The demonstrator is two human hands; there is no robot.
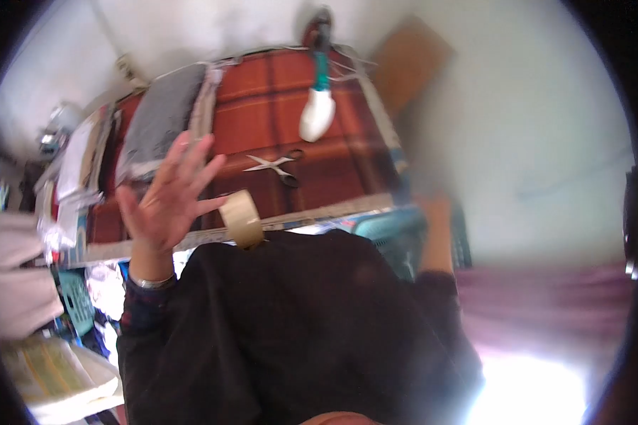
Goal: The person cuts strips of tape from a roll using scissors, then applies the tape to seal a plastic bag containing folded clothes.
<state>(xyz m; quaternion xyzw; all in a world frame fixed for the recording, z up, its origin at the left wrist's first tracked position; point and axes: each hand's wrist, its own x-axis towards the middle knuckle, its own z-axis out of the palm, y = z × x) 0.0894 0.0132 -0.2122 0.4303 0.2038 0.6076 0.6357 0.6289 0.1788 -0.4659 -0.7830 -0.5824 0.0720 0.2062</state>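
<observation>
My left hand is raised over the left part of the cloth-covered table, its palm toward me and its fingers spread. A roll of tan tape is beside its little finger, against the front of the dark clothing. Scissors lie with blades apart on the red-brown checked cloth. Behind them is an iron-like item with a white end and a green middle. My right hand is smeared by motion at the table's right front corner, and its fingers cannot be made out.
Folded grey fabric and stacked packets lie on the table's left side. A blurred brown board is at the back right, by the pale wall. Teal baskets show below the table. Purplish fabric is at the right.
</observation>
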